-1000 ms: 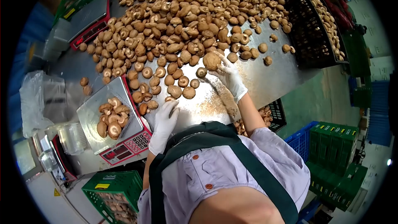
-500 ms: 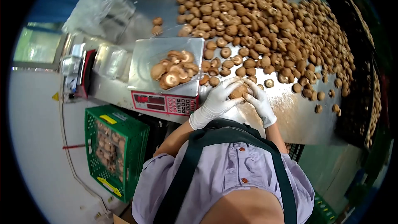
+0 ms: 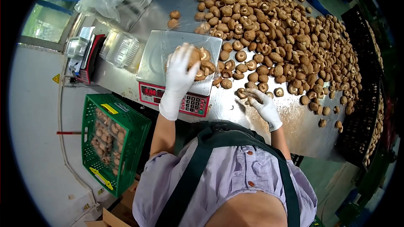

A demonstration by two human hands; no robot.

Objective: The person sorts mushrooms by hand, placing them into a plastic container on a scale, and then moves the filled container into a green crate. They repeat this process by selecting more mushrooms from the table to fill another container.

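Left hand [image 3: 181, 69] lay over shiitakes [image 3: 205, 65] on scale pan [image 3: 155, 54], grip unclear; right hand [image 3: 261, 103] open beside loose shiitake [image 3: 241, 93]. Best: release gently, centred.

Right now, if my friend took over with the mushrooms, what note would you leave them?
Left hand: on the heap of mushrooms in the scale pan; grip unclear.
Right hand: fingertips at a loose mushroom on the table; grip unclear.
Done: only that small heap is in the scale pan.
Left: the big pile covers the table beyond.
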